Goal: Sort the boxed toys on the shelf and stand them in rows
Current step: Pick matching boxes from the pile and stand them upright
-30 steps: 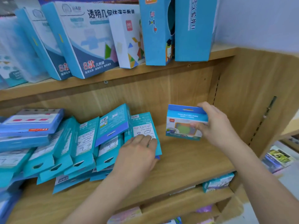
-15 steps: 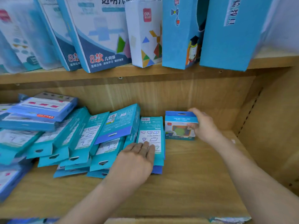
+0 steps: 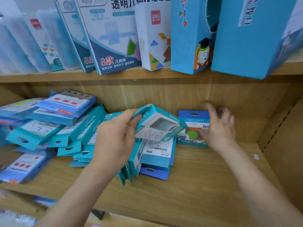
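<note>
My left hand (image 3: 114,138) grips a teal toy box (image 3: 159,123) and holds it tilted above the pile, thumb on its near face. A small blue box (image 3: 191,128) with a green picture stands upright against the back wall of the wooden shelf (image 3: 196,185). My right hand (image 3: 218,128) is at that box's right edge with fingers spread and blurred; I cannot tell if it touches. Several flat teal boxes (image 3: 73,133) lie fanned in a slumped pile to the left. Another teal box (image 3: 157,151) lies beneath the lifted one.
Blue boxes with pink labels (image 3: 65,104) are stacked at the far left. Tall boxes (image 3: 114,38) stand leaning on the upper shelf. The shelf's side panel (image 3: 287,145) closes the right end. Bare board lies in front of and right of the small blue box.
My left hand went from resting flat on the pile to lifting a teal box. My right hand set the small blue box against the back wall and loosened its hold.
</note>
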Tool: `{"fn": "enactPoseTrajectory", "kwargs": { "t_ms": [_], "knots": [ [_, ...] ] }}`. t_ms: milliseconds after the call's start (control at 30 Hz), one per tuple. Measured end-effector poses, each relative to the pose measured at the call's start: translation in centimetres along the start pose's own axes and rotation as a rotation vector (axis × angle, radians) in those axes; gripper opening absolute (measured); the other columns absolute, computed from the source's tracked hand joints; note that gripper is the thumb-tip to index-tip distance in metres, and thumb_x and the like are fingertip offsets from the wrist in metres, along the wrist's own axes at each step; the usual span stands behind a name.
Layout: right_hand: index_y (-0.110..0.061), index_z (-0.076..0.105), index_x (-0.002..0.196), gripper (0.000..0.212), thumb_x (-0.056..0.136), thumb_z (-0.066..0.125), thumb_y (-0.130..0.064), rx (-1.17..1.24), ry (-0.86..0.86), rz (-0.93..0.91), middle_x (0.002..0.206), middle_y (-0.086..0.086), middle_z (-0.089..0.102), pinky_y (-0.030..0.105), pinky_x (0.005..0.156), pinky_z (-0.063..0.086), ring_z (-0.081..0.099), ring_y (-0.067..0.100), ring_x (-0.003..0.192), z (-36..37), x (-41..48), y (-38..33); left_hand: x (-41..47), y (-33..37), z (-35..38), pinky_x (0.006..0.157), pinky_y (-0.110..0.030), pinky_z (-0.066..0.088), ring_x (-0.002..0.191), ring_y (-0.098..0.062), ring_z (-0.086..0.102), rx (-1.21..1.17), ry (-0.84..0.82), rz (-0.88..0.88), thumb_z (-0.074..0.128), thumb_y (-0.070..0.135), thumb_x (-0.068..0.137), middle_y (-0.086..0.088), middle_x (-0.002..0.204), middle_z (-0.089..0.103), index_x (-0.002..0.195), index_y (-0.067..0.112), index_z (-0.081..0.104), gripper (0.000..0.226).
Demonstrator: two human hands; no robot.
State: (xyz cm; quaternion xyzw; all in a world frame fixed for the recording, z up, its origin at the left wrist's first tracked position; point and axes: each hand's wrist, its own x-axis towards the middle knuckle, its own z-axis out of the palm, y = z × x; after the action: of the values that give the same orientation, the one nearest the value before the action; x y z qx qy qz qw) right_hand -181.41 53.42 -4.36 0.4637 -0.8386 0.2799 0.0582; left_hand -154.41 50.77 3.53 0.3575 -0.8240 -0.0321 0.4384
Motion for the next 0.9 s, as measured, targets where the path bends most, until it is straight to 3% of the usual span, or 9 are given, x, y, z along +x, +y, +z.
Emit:
{"fn": "enactPoseTrajectory", "kwargs": {
  "t_ms": [100, 167, 200, 300, 433, 567, 667, 800, 900],
  "knots": [
    [-0.030, 0.049, 0.132, 0.056, 0.082, 0.068, -0.014, 0.469, 0.069, -0.145, 0.129, 0.007, 0.052, 0.034, 0.100, 0.036, 0.046, 0.028, 0.121, -2.1, -1.1, -1.1, 1.5, 0.5, -0.7, 0.050, -0.028, 0.039, 0.051, -0.011, 0.045, -0.211, 0.074, -0.163, 0.050, 0.029, 0.093, -0.002, 0.054, 0.053, 0.072, 0.010, 0.056, 0.030],
    [-0.032, 0.058, 0.119, 0.034, 0.086, 0.064, -0.026, 0.860, -0.034, -0.199, 0.118, -0.006, 0.063, 0.028, 0.093, 0.045, 0.057, 0.014, 0.113, -3.4, -2.4, -2.6, 2.4, 0.7, -0.8, 0.047, -0.025, 0.044, 0.050, -0.005, 0.049, -0.385, 0.081, -0.270, 0.053, 0.021, 0.096, 0.006, 0.055, 0.058, 0.073, 0.011, 0.061, 0.026],
    [-0.034, 0.060, 0.118, 0.034, 0.085, 0.063, -0.037, 0.927, -0.086, -0.219, 0.115, -0.011, 0.065, 0.027, 0.089, 0.047, 0.060, 0.008, 0.107, -3.7, -3.1, -3.1, 2.7, 1.0, -0.8, 0.046, -0.024, 0.048, 0.051, -0.006, 0.053, -0.459, 0.072, -0.318, 0.053, 0.017, 0.096, 0.008, 0.056, 0.061, 0.074, 0.014, 0.064, 0.025],
    [-0.036, 0.060, 0.118, 0.037, 0.082, 0.066, -0.042, 0.849, -0.108, -0.264, 0.110, -0.013, 0.065, 0.020, 0.088, 0.047, 0.060, 0.003, 0.101, -4.1, -4.1, -3.7, 2.9, 1.2, -0.7, 0.044, -0.025, 0.051, 0.050, -0.012, 0.059, -0.594, 0.020, -0.400, 0.051, 0.014, 0.097, 0.003, 0.059, 0.066, 0.079, 0.017, 0.067, 0.024],
    [-0.032, 0.064, 0.109, 0.030, 0.080, 0.072, -0.035, 0.875, -0.126, -0.218, 0.105, -0.008, 0.067, 0.033, 0.085, 0.051, 0.063, 0.007, 0.095, -4.4, -4.4, -3.2, 2.6, 1.4, -0.3, 0.042, -0.023, 0.050, 0.051, -0.013, 0.059, -0.719, -0.020, -0.479, 0.052, 0.018, 0.096, 0.000, 0.062, 0.068, 0.083, 0.019, 0.068, 0.021],
    [-0.032, 0.063, 0.101, 0.025, 0.080, 0.073, -0.022, 0.950, -0.178, -0.176, 0.090, -0.007, 0.068, 0.022, 0.071, 0.050, 0.060, -0.001, 0.077, -4.4, -5.2, -2.7, 2.5, 1.9, 0.2, 0.039, -0.021, 0.047, 0.050, -0.014, 0.057, -0.885, -0.017, -0.539, 0.058, 0.036, 0.086, -0.003, 0.064, 0.068, 0.078, 0.021, 0.070, 0.022],
    [-0.030, 0.061, 0.100, 0.024, 0.082, 0.071, -0.019, 0.954, -0.180, -0.140, 0.088, -0.005, 0.066, 0.024, 0.068, 0.050, 0.058, 0.002, 0.074, -4.1, -6.1, -2.4, 2.3, 2.4, 0.4, 0.043, -0.019, 0.049, 0.053, -0.010, 0.061, -1.009, -0.022, -0.591, 0.057, 0.046, 0.076, -0.002, 0.067, 0.069, 0.083, 0.022, 0.072, 0.029],
    [-0.030, 0.060, 0.097, 0.019, 0.083, 0.069, -0.021, 1.019, -0.190, -0.119, 0.089, -0.003, 0.067, 0.028, 0.071, 0.052, 0.062, 0.016, 0.082, -3.9, -6.9, -1.8, 1.6, 3.0, 0.9, 0.048, -0.021, 0.052, 0.064, -0.012, 0.067, -1.160, -0.126, -0.605, 0.063, 0.031, 0.074, -0.002, 0.080, 0.073, 0.094, 0.018, 0.067, 0.024],
    [-0.027, 0.058, 0.097, 0.017, 0.085, 0.067, -0.019, 1.034, -0.155, -0.125, 0.091, -0.004, 0.067, 0.032, 0.075, 0.052, 0.062, 0.019, 0.085, -4.0, -7.8, -1.3, 0.5, 3.6, 1.7, 0.064, -0.028, 0.057, 0.084, -0.014, 0.071, -0.979, -0.283, -0.538, 0.067, 0.022, 0.076, 0.000, 0.098, 0.073, 0.108, 0.014, 0.055, 0.035]
  ]
}}
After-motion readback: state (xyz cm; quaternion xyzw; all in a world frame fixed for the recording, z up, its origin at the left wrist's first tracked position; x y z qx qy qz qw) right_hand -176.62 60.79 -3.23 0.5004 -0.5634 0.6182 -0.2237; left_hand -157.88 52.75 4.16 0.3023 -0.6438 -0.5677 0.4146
